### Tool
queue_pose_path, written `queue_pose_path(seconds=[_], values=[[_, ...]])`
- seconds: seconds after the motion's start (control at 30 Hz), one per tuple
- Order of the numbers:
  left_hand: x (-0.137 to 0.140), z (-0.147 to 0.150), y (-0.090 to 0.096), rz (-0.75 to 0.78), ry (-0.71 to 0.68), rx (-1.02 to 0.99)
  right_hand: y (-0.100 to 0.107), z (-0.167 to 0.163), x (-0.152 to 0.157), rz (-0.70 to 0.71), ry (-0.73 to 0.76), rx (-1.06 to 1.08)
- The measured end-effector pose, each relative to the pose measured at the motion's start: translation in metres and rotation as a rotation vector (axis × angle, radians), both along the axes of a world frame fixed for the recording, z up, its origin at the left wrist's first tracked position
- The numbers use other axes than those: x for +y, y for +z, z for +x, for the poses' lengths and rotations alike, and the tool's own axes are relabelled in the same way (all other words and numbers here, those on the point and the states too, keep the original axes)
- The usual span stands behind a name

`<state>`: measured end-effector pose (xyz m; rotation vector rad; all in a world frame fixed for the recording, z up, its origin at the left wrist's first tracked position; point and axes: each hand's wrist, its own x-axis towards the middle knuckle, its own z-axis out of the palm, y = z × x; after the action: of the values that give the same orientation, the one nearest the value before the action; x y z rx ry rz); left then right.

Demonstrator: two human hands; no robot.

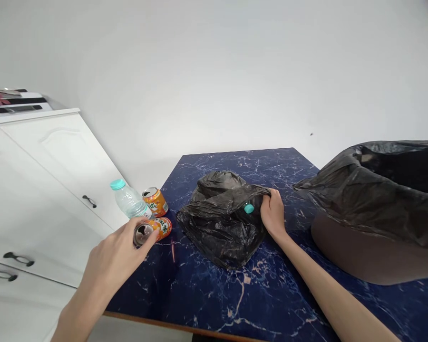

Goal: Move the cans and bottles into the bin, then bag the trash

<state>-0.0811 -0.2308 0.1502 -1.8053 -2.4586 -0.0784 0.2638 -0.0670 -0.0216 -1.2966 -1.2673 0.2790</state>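
Observation:
My left hand (123, 254) has its thumb and fingers wrapped round an orange soda can (163, 229) at the table's left side. Right behind it stand a second orange can (155, 203) and a clear plastic bottle (128, 199) with a turquoise cap, its lower part hidden. In the middle of the table lies a black plastic bag (223, 228). My right hand (273, 213) is closed on the bag's right edge and lifts it. A turquoise bottle cap (248, 208) shows at the bag's opening; the rest of that bottle is hidden.
To the right stands a brown bin (371, 259) lined with another black bag (378, 194). The blue marbled table (235, 304) has a brown front edge. White cabinets (43, 190) with black handles stand left, and a white wall (214, 85) rises behind.

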Motion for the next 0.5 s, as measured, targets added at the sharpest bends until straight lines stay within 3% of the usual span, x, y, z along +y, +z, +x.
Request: queue_pose_path(seconds=[0.27, 0.5], values=[[0.045, 0.023, 0.01, -0.06, -0.084, 0.058, 0.0, -0.001, 0.0, 0.001, 0.014, 0.001], [0.094, 0.032, 0.002, -0.015, -0.201, 0.141, 0.003, -0.002, 0.0, -0.02, 0.025, 0.014]])
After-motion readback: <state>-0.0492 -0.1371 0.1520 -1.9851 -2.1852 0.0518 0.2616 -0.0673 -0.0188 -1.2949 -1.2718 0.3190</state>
